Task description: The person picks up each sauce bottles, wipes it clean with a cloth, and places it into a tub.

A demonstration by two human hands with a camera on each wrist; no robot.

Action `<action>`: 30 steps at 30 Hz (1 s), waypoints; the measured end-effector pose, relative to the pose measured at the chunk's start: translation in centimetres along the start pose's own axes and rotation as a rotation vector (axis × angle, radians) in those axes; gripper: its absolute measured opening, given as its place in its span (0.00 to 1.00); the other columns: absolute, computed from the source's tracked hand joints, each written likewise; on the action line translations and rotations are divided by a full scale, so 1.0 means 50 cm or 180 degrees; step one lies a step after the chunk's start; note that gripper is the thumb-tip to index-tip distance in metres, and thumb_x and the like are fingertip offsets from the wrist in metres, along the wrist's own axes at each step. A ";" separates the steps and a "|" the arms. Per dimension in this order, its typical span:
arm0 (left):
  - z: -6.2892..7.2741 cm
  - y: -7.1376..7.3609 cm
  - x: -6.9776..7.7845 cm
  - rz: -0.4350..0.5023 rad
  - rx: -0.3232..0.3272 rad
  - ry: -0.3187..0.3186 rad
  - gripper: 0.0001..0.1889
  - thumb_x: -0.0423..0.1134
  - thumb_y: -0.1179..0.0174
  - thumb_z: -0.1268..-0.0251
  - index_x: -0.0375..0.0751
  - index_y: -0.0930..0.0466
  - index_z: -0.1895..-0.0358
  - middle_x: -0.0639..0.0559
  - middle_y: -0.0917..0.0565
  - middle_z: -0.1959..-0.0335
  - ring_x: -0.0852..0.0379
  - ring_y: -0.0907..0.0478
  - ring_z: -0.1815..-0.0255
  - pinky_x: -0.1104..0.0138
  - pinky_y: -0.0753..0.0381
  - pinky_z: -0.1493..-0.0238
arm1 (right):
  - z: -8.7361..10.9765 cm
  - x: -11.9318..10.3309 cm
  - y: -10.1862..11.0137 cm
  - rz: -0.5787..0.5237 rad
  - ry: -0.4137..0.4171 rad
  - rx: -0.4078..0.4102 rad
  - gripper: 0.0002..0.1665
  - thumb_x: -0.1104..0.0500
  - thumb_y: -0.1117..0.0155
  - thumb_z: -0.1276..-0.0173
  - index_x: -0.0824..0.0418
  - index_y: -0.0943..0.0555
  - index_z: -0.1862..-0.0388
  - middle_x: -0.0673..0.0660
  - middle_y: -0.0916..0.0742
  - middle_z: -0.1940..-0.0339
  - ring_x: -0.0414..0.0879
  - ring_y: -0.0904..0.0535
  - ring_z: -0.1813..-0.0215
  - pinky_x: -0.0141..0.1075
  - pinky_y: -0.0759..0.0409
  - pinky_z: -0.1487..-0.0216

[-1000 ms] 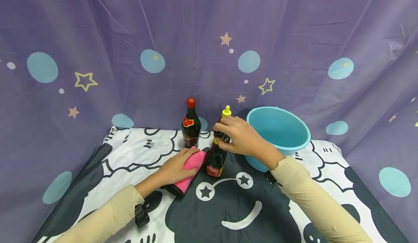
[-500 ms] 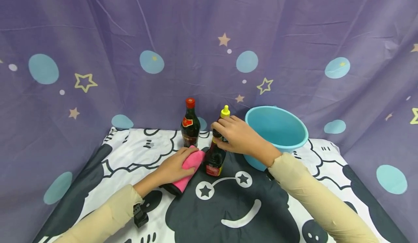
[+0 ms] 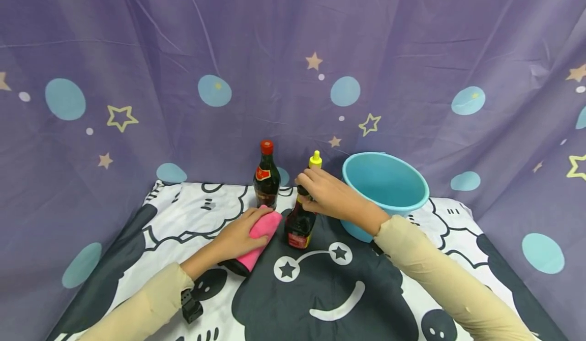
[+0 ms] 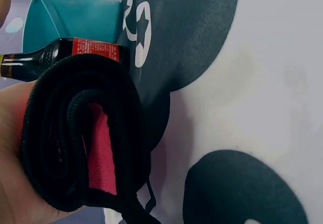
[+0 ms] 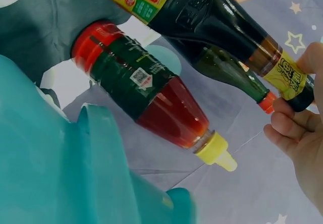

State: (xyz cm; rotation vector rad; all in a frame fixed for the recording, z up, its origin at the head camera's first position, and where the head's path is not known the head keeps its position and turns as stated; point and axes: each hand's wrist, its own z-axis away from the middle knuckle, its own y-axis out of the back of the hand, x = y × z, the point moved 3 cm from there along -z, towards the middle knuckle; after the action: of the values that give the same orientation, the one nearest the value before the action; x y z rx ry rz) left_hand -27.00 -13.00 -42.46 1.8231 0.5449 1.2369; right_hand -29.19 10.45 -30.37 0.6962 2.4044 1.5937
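My left hand (image 3: 237,237) grips a rolled pink cloth (image 3: 267,226) with a black edge. In the left wrist view the coiled end of the rolled cloth (image 4: 128,133) shows. My right hand (image 3: 333,194) pinches the dark cap of a soy sauce bottle (image 3: 299,226), which stands upright just right of the cloth. Its yellow neck label and yellow-and-red body label show in the right wrist view, fingertips (image 5: 290,125) around the cap. Behind the right hand is a red sauce bottle (image 5: 166,103) with a yellow nozzle cap; in the head view the hand hides most of it.
A dark bottle with a red cap (image 3: 267,178) stands at the back, left of the soy sauce bottle. A light blue bucket (image 3: 356,230) stands right of the bottles, close to the right forearm. A purple curtain (image 3: 256,35) hangs behind the patterned cloth covering (image 3: 339,285).
My left hand has drawn the rolled cloth slightly left and toward me, widening the gap to the soy sauce bottle. My right hand keeps its hold on the cap, nearly still.
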 end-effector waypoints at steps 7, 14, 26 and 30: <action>0.001 0.006 -0.007 0.0016 0.0081 0.0017 0.35 0.47 0.34 0.37 0.54 0.32 0.25 0.45 0.26 0.31 0.45 0.19 0.44 0.46 0.19 0.49 | -0.012 0.000 0.051 0.0027 0.0031 0.0165 0.09 0.64 0.38 0.31 0.60 0.28 0.57 0.55 0.20 0.58 0.46 0.31 0.60 0.38 0.29 0.56; 0.003 0.008 -0.016 0.0075 0.0105 -0.0008 0.36 0.47 0.34 0.37 0.54 0.33 0.25 0.45 0.26 0.31 0.46 0.19 0.45 0.47 0.19 0.50 | -0.041 0.020 0.169 -0.0124 -0.0119 0.0304 0.07 0.65 0.40 0.31 0.61 0.29 0.59 0.59 0.18 0.51 0.50 0.30 0.57 0.43 0.29 0.52; 0.004 0.021 -0.020 0.0101 0.0161 -0.0025 0.36 0.46 0.34 0.38 0.50 0.33 0.25 0.44 0.25 0.35 0.47 0.20 0.52 0.51 0.20 0.55 | -0.055 0.101 0.353 0.0014 -0.0425 0.0514 0.13 0.69 0.40 0.35 0.68 0.27 0.53 0.63 0.21 0.61 0.54 0.29 0.57 0.43 0.33 0.56; 0.008 0.028 -0.020 0.0089 0.0199 -0.0023 0.37 0.46 0.34 0.38 0.51 0.33 0.25 0.45 0.25 0.35 0.47 0.20 0.53 0.52 0.21 0.55 | -0.037 0.138 0.374 0.0154 -0.0644 0.0292 0.11 0.68 0.40 0.33 0.68 0.27 0.54 0.65 0.19 0.59 0.56 0.29 0.56 0.46 0.33 0.56</action>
State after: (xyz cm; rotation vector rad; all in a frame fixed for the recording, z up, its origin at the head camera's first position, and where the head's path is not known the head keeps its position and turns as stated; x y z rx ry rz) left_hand -27.21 -14.65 -41.91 1.8924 0.5614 1.2439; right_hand -30.64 18.14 -11.91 0.8925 2.3407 1.3636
